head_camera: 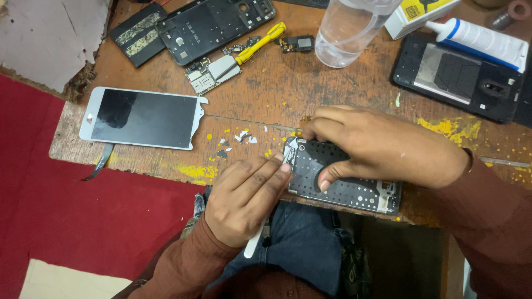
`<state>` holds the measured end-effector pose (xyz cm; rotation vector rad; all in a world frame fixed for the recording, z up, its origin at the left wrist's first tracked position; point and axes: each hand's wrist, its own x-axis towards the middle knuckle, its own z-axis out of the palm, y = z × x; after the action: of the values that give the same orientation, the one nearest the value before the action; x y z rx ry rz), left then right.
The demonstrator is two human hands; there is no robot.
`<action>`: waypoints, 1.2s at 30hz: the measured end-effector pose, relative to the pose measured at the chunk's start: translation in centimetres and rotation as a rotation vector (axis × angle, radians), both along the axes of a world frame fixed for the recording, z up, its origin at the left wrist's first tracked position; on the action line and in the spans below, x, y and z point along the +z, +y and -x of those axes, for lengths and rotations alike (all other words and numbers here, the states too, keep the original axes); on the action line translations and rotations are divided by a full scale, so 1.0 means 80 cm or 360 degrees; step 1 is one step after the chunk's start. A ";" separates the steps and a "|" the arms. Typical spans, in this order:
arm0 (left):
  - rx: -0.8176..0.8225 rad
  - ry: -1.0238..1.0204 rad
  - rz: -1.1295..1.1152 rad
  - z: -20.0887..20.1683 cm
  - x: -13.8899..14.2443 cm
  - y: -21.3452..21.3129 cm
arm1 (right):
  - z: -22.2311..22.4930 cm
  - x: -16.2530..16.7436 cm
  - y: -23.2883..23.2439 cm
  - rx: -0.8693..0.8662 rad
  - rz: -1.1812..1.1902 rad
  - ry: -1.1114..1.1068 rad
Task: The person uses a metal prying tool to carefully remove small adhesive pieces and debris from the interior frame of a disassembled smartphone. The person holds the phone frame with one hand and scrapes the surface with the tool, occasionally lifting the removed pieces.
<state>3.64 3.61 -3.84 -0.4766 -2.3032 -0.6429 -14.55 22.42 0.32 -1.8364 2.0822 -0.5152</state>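
In the head view, a stripped black phone frame (343, 180) is seen lying at the near edge of a worn wooden table (277, 88), partly overhanging it above the person's lap. The frame is pinned down by the right hand (382, 147), whose fingers are closed over its upper edge while the thumb is pressed onto its perforated inner face. A slim white tool (256, 241) is gripped by the left hand (246, 199), the fingers curled tightly around it; its tip is set against the left end of the frame, and its tail is seen sticking out below the palm. Small white and dark chips (238, 138) are scattered on the table just left of the frame. Farther left, a detached white-bordered screen (141, 118) with a broken corner is laid flat, its ribbon cable hanging over the table edge. Along the far side, a black back housing (213, 25), a small circuit board (213, 73), a yellow-handled tool (260, 43), a clear plastic bottle (349, 30), a white glue tube (479, 41) and another black phone shell (457, 77) are seen.
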 end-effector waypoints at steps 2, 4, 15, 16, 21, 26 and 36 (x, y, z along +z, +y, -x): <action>0.0000 0.0007 -0.0026 0.000 -0.003 -0.001 | 0.000 0.000 0.000 -0.0022 -0.0036 -0.0006; -0.0008 -0.0007 -0.0019 -0.001 -0.006 -0.002 | 0.001 0.001 0.000 0.0013 0.0024 0.0007; -0.0041 0.0003 0.0151 -0.002 0.003 -0.006 | 0.000 0.003 -0.002 0.0017 -0.0022 -0.0030; -0.0049 -0.0007 0.0203 -0.002 0.004 -0.008 | 0.001 0.003 -0.002 0.0021 -0.0023 -0.0015; -0.0072 -0.0003 0.0104 0.001 0.004 -0.007 | 0.003 0.003 -0.005 0.0052 -0.0015 -0.0017; 0.0055 -0.0039 -0.0111 0.002 0.003 0.003 | 0.000 0.006 -0.004 0.0006 -0.0062 -0.0049; 0.0167 -0.0262 -0.0676 0.002 0.008 0.007 | 0.000 0.004 -0.005 -0.0008 -0.0093 -0.0071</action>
<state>3.51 4.17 -3.22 -0.1046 -2.2355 -1.1190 -14.58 21.99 0.63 -1.7713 2.0513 -0.4866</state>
